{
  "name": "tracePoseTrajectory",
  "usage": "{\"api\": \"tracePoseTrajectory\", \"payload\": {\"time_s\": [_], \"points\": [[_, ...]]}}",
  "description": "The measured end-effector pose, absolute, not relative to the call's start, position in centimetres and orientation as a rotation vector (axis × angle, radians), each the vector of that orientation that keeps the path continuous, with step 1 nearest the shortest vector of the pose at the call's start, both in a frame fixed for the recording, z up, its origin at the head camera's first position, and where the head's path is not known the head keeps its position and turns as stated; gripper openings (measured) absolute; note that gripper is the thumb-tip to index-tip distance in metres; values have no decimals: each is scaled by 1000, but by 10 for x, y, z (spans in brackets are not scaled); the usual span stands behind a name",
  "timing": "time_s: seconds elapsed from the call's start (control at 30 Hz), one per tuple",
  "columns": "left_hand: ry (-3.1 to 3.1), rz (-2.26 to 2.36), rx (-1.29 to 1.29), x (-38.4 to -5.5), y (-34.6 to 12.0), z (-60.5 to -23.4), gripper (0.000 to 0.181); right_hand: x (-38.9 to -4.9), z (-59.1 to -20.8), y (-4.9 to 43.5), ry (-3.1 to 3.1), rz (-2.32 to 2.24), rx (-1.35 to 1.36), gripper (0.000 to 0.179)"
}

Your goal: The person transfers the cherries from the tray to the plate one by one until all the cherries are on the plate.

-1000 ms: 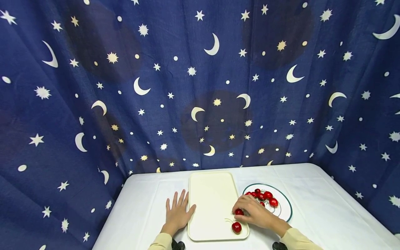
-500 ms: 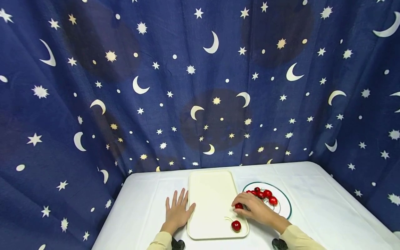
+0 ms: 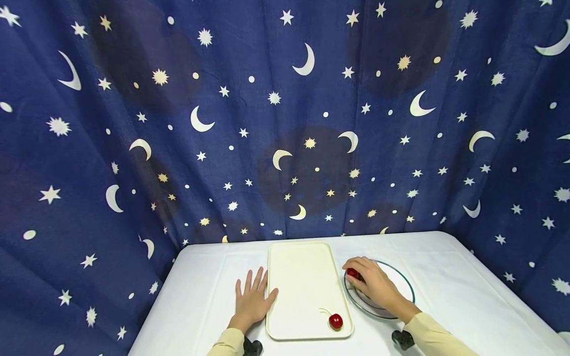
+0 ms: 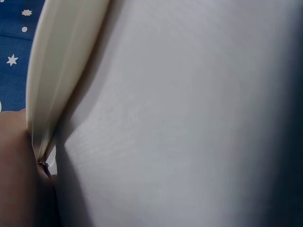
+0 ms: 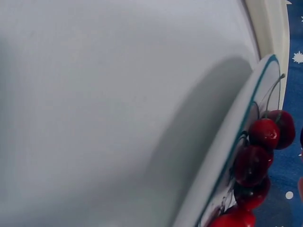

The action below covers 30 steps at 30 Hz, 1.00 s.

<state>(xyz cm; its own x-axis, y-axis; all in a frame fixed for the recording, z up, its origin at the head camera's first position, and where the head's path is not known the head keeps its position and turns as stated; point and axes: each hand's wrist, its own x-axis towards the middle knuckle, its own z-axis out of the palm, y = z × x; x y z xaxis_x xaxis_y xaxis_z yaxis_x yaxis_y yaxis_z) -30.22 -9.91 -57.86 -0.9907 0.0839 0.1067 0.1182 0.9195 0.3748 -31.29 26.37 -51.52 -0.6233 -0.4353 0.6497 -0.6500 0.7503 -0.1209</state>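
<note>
My left hand (image 3: 254,302) lies flat with fingers spread by the left edge of a cream tray (image 3: 300,282), its thumb over the rim. In the left wrist view the tray's side (image 4: 71,52) rises beside part of the hand (image 4: 14,170). One red cherry (image 3: 336,322) with a stem rests in the tray's near right corner. Over a white plate (image 3: 403,283) with a teal rim, my right hand (image 3: 374,283) pinches a cherry (image 3: 352,273) between thumb and fingers. Several cherries (image 5: 252,165) on that plate show in the right wrist view; the hand hides most from the head camera.
A white cloth (image 3: 205,287) covers the table under tray and plate. Behind and at both sides hangs a blue curtain (image 3: 245,163) with moons and stars. Dark wrist gear (image 3: 403,339) sits below the right sleeve (image 3: 438,336).
My right hand has lifted a cherry from the tray's right side and moved right and away from me, over the plate. The left hand and the other tray cherry stay put.
</note>
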Motion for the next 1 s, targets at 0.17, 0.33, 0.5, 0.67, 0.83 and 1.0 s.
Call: {"api": "tracePoseTrajectory", "payload": {"time_s": [0.17,0.33,0.5,0.67,0.83,1.0], "points": [[-2993,-559,-155,-305,-99,-583,74,-318,-518,272,-2313,471,774,38],[-2985,-532,-154,-309,-100,-587,75,-319,-521,276,-2311,450,751,35],[-2995,-546,-148,-307,-101,-586,74,-315,-525,278,-2355,419,676,32],[-3009,-546,-145,-304,-100,-584,74,-313,-530,281,-2395,401,628,29],[-3010,-569,-151,-302,-99,-581,74,-314,-533,281,-2376,412,627,28],[-3013,-549,-136,-304,-100,-581,74,-317,-531,279,-2316,450,669,28]]}}
